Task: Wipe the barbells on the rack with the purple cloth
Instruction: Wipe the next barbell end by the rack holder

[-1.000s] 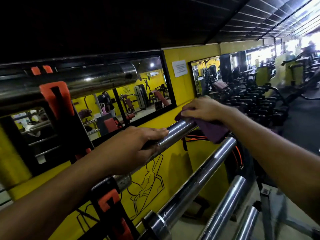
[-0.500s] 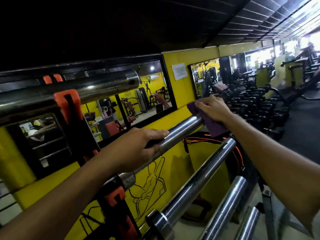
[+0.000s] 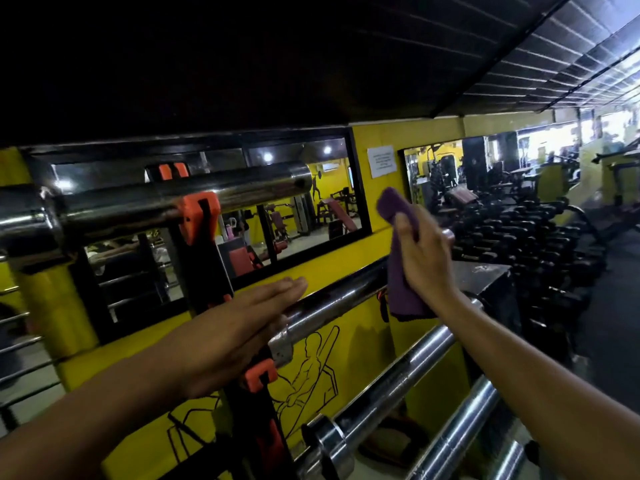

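the right hand is raised in front of the yellow wall, gripping the purple cloth with the thumb pressed across its near face and the fingers wrapped behind; the cloth hangs folded from the grip, its top edge standing above the hand and its lower end dangling in front of the far stretch of a chrome barbell; whether the cloth touches that bar cannot be told; the left hand is flat with fingers straight and close together, laid over the near part of the same barbell just beside the rack upright with its orange hooks; the hand holds nothing; a thicker barbell sits higher on the rack, lying across an orange cradle; lower down, a third barbell with a collar runs alongside, and the sleeve of a fourth bar lies below it at the bottom right; behind the rack a black-framed mirror hangs on the wall, a paper notice beside it; rows of dumbbells stand well apart to the right.
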`<state>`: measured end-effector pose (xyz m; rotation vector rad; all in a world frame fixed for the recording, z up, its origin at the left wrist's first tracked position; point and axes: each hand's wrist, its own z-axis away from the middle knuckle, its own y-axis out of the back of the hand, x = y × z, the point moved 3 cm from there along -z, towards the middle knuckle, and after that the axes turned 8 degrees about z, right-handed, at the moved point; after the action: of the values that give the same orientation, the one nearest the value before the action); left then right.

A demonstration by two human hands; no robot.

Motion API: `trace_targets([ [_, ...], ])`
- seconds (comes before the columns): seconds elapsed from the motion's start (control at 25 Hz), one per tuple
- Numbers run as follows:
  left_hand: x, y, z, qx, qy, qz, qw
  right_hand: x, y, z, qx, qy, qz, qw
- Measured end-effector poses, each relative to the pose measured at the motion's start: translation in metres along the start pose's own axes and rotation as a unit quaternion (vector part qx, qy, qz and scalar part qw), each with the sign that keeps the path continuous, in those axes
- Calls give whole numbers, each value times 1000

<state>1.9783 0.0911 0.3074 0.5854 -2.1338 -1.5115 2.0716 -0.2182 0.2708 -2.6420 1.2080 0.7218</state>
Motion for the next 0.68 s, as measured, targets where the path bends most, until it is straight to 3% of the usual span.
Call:
trace_targets([
  [0.08,-5,2,12,-17,-2,-45,999,-10,-25,7,-79,93,149,981],
  [0.16,-7,0,14,-14,-1,-76,997,-4,-32,2,-144,160,221,951],
  [0.28,-7,-2,13,-8,2,-72,997,14,-27,-36,-323,99,275,900],
  [0.36,-7,-1,13,-10,-3,-75,997,16,-26,-46,-373,36,310,874],
  [0.44,-6,0,12,-12,-1,-74,997,2,-34,-24,-321,62,287,900],
  [0.52,-5,-1,12,-14,9,-69,997,-11,-35,17,-141,132,210,958],
  [0.56,-5,-1,12,-15,12,-72,997,-9,-33,35,-73,164,185,966],
  [0.68,-6,-3,12,-22,10,-96,995,16,-24,27,-39,181,180,966],
])
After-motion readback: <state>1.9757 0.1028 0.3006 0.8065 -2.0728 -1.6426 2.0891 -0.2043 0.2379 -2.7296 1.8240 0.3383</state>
